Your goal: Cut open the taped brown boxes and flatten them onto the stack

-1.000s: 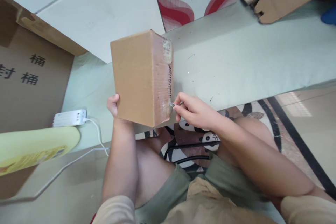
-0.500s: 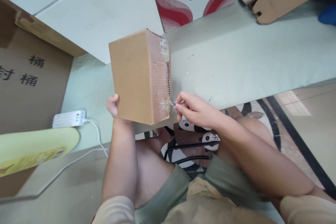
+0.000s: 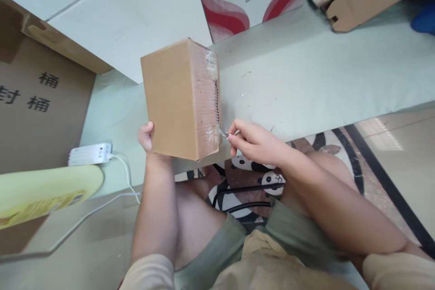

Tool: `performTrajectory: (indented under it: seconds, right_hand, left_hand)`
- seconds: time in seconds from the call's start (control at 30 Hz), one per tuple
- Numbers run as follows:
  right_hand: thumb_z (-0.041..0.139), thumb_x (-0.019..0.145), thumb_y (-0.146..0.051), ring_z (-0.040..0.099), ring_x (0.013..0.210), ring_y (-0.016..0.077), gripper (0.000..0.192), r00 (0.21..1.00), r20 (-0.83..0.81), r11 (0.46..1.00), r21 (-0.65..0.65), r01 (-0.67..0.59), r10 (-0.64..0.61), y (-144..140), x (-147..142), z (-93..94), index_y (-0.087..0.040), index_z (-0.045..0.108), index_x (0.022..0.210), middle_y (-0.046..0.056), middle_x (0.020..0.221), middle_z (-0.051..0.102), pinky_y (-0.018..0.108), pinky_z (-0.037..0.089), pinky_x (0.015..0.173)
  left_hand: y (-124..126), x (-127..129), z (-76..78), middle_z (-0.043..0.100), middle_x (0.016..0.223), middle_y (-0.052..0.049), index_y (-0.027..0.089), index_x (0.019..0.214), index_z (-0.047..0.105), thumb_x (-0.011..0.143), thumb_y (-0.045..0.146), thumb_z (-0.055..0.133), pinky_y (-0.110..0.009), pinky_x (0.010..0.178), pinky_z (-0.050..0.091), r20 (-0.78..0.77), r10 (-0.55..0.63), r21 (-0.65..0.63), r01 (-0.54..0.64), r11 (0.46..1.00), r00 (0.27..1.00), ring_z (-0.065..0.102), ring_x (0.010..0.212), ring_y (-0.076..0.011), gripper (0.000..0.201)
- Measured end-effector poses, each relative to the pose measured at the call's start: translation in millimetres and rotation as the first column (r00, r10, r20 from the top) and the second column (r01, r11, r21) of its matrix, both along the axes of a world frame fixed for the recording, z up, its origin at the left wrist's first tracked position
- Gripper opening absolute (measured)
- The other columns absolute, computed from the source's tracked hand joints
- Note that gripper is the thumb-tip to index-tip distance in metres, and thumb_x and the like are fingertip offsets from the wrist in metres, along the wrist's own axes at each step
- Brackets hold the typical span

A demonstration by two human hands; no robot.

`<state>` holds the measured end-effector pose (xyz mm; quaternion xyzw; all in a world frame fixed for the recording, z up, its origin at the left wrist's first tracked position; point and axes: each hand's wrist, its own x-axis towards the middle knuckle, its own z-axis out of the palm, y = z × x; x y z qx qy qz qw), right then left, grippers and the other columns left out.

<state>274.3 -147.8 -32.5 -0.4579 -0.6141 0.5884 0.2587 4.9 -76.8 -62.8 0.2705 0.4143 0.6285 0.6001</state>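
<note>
My left hand (image 3: 147, 136) gripped the cardboard box (image 3: 180, 99) while my right hand (image 3: 253, 142), pinching a small blade (image 3: 222, 132), had barely moved along the taped seam (image 3: 213, 99), so cutting stalled.

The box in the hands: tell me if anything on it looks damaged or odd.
Yes. The taped seam on the box looks ragged, with a row of dark punctures running down it and crinkled clear tape at both ends. The right hand holds a small metal tool at the seam's lower end; the left hand grips the box.
</note>
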Motion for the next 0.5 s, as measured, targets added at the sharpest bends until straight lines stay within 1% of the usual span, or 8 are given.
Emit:
performTrajectory:
  seconds: [0.17, 0.37, 0.5]
  right_hand:
    - [0.046, 0.100, -0.032, 0.051, 0.054, 0.0108, 0.011, 1.000, 0.002, 1.000, -0.007, -0.002, 0.002, -0.1, 0.9, -1.4, -0.024, 0.044, 0.093, -0.003, 0.075, 0.073, 0.028, 0.039, 0.063]
    - [0.045, 0.100, -0.031, 0.050, 0.051, 0.0102, 0.011, 1.000, 0.007, 1.000, -0.004, 0.000, 0.000, -0.8, 2.3, -0.4, -0.024, 0.044, 0.093, -0.003, 0.074, 0.073, 0.028, 0.039, 0.063]
    - [0.046, 0.100, -0.030, 0.049, 0.051, 0.0102, 0.010, 1.000, 0.029, 1.000, 0.001, -0.009, 0.009, -1.2, 1.4, -1.0, -0.023, 0.044, 0.093, -0.003, 0.074, 0.073, 0.028, 0.038, 0.063]
  left_hand:
    - [0.5, -1.5, -0.6, 0.080, 0.087, -0.005, 0.019, 0.101, 0.073, 0.070, 0.030, 0.062, -0.033, 0.077, 0.061, -0.002, 0.016, 0.014, -0.016, 1.000, 1.000, 0.076, 0.085, -0.0229, 0.035]
    - [0.4, -4.2, -1.3, 0.080, 0.088, -0.006, 0.018, 0.102, 0.074, 0.071, 0.031, 0.062, -0.032, 0.077, 0.061, -0.003, 0.005, 0.038, -0.005, 0.999, 1.000, 0.075, 0.084, -0.0230, 0.036]
    - [2.0, -5.4, -4.1, 0.080, 0.090, -0.005, 0.018, 0.101, 0.074, 0.072, 0.033, 0.063, -0.032, 0.082, 0.059, -0.011, 0.000, 0.029, 0.001, 1.000, 1.000, 0.075, 0.085, -0.0222, 0.033]
